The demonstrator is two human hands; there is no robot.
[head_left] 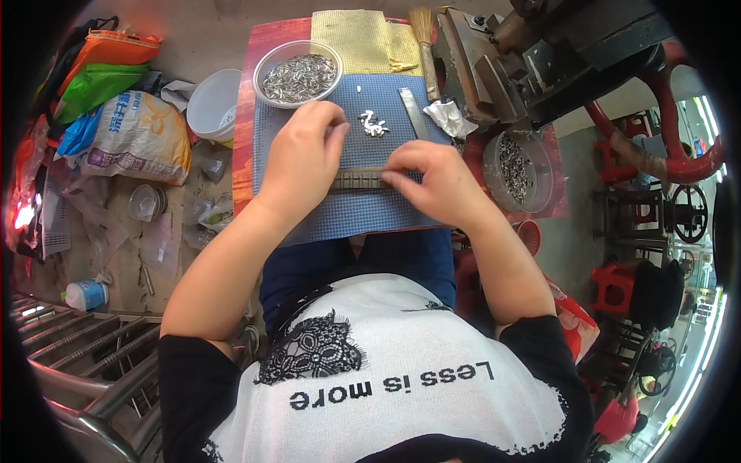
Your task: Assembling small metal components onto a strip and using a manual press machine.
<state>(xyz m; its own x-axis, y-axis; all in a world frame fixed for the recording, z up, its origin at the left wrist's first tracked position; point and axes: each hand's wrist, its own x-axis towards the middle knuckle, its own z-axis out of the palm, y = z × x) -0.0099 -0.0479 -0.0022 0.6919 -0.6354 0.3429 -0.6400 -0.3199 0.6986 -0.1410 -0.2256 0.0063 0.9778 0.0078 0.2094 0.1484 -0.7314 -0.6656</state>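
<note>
A slotted grey metal bar lies crosswise on the blue ribbed mat, near its front edge. My right hand pinches the bar's right end between thumb and fingers. My left hand is closed above the bar's left part, its thumb against bent fingers; whatever sits between them is too small or hidden. Beyond the hands, a little heap of small shiny metal pieces rests on the mat, with one lone piece farther off. At the far left stands a clear round bowl full of slim metal pieces.
A flat metal strip, crumpled white tissue and a brush lie along the mat's right side. Dark machinery rises beyond them. A clear tub of metal parts is at right, a white bucket at left.
</note>
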